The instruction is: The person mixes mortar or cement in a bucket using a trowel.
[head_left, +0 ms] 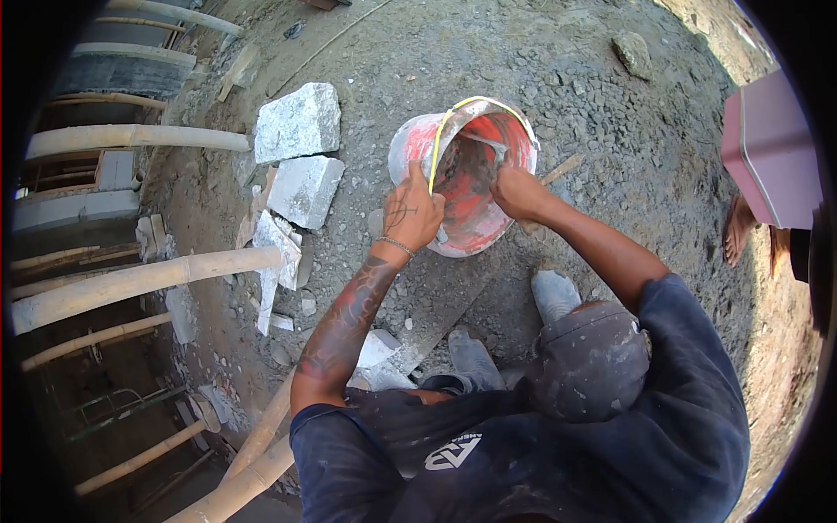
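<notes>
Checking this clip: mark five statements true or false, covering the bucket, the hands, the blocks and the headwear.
1. The bucket has a yellow strip along its rim. True.
2. The left hand is well away from the bucket. False: it is at the bucket's rim.
3. The right hand is at the bucket's mouth. True.
4. Two pale blocks lie inside the bucket. False: they lie on the ground, to its left.
5. The person's head is bare. False: a dark cap covers it.
</notes>
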A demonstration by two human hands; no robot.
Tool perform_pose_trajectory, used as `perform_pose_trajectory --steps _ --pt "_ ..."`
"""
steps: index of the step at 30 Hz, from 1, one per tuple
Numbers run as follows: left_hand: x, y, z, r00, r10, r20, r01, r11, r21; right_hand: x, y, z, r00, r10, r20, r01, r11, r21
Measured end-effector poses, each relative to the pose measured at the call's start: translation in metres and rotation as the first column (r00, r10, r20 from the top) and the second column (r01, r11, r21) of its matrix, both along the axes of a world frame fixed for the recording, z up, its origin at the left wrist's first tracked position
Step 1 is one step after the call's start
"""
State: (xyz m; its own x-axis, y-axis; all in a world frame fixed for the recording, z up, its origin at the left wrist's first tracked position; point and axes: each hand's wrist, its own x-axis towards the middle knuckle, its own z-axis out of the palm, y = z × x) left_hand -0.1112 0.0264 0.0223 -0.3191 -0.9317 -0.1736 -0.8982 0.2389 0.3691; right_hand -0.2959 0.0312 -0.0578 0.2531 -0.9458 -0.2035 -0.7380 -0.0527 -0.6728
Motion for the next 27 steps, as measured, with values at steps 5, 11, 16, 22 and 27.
perform_pose_trajectory --steps 5,11,16,22,27 --pt "-0.012 0.024 -0.016 0.999 -0.043 0.000 0.043 0.999 -0.023 -0.002 0.002 -0.030 0.964 0.198 -0.176 -0.197 0.980 0.021" --pt "-0.011 0.039 -0.027 0.995 -0.088 0.038 0.090 0.995 -0.049 0.014 -0.006 -0.066 0.782 0.587 -0.208 -0.610 0.790 -0.064" --pt "0.005 0.050 -0.032 0.995 -0.070 -0.068 0.064 0.994 -0.086 0.025 0.005 -0.013 0.866 -0.401 0.300 -0.054 0.522 0.851" --pt "0.028 0.059 -0.036 0.996 0.007 -0.090 -0.009 1.000 -0.024 0.016 0.012 -0.035 0.688 -0.527 0.500 -0.371 0.336 0.866" --pt "0.040 0.043 -0.015 0.971 0.221 -0.096 -0.194 0.953 0.231 0.012 0.021 -0.050 0.349 -0.700 0.623 -0.706 0.240 0.666"
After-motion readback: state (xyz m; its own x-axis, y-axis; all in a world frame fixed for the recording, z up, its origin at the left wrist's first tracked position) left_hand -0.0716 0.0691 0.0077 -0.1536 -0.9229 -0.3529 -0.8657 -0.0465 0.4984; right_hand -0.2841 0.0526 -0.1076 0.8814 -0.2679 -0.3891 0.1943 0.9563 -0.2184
